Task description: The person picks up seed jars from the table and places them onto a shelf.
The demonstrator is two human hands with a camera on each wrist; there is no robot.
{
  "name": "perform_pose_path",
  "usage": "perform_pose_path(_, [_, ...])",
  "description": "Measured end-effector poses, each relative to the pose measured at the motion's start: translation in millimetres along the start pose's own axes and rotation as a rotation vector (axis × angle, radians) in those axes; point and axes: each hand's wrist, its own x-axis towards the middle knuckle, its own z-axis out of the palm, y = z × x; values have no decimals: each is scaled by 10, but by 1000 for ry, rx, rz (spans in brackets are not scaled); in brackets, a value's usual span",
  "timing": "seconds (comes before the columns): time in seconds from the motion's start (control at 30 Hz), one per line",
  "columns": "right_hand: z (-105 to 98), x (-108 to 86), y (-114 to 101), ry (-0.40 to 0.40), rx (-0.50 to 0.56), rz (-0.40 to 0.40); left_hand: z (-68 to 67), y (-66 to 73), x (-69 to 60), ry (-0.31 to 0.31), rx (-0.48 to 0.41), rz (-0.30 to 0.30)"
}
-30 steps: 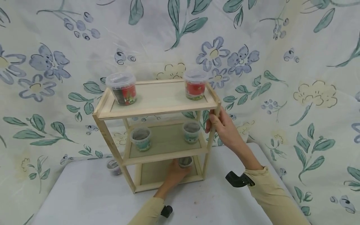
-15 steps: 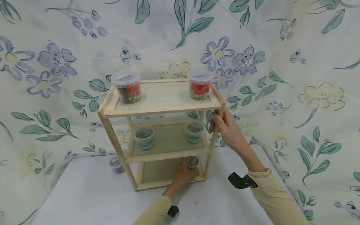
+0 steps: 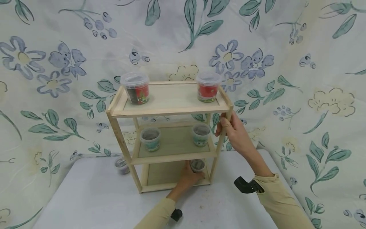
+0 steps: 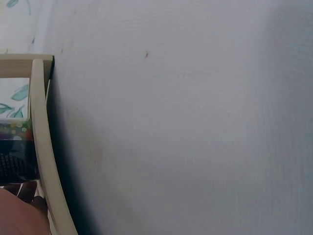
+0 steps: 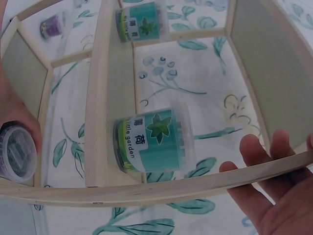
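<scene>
A three-tier wooden rack stands on the white table. My left hand reaches into the bottom tier and holds a small lidded plastic cup near its right end. That cup's dark and colourful side shows in the left wrist view, above the fingers. My right hand grips the rack's right front post, thumb in front. Two teal-labelled cups stand on the middle tier, one at left, the other at right near my right fingers. Their labels read "My little garden".
Two larger red-labelled cups with clear lids stand on the top tier, one left and one right. Another lidded cup sits on the table behind the rack's left side. Floral cloth hangs behind the table.
My left hand and its cup have shifted slightly right along the bottom tier. The right hand keeps its grip on the post. The head view has panned a little left.
</scene>
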Motion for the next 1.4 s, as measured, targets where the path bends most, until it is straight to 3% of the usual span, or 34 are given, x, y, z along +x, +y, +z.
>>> perform_pose_path(0.4, [-3,-6,1,1,-22,18,-123,58,-127,-32,0,-12])
perform_pose_path(0.57, [2,-11,20,-3,-28,-1,-245,80,-226,-35,20,25])
perform_pose_path(0.97, [7,-1,4,-6,-37,4,-512,54,-432,-1,114,82])
perform_pose_path(1.2, [4,4,32,-1,-30,-7,-682,107,-611,22,108,76])
perform_pose_path(1.4, [-5,-6,22,2,-43,-11,-777,67,-748,42,108,129])
